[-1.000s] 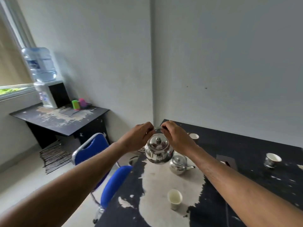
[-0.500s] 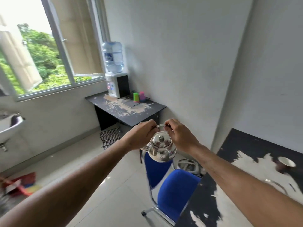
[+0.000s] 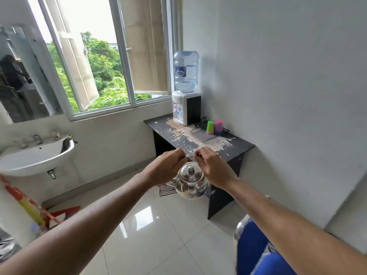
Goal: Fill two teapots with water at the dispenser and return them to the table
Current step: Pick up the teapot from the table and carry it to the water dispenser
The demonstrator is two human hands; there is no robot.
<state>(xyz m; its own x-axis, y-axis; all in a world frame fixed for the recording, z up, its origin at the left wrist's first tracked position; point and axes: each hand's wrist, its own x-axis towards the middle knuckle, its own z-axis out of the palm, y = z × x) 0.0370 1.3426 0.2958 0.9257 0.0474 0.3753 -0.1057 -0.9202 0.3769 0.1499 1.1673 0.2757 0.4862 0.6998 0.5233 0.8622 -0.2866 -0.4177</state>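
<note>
A shiny steel teapot [image 3: 190, 181] with its lid on hangs in the air in front of me, over the tiled floor. My left hand [image 3: 168, 165] and my right hand [image 3: 213, 167] both grip its thin wire handle from either side. The water dispenser [image 3: 185, 92], white with a blue bottle on top, stands at the far end of a worn dark side table [image 3: 234, 145] against the wall, beyond the teapot. The second teapot and the other table are out of view.
Green and pink cups [image 3: 214, 127] and a grey tray [image 3: 201, 133] sit on the side table. A white sink [image 3: 33, 157] hangs on the left wall under an open window. A blue chair [image 3: 258, 251] is at bottom right. A striped mat [image 3: 166, 189] lies on the floor.
My view has swung left, away from the black table with the cups and second teapot. The held teapot has come with me and the dispenser table is now closer.
</note>
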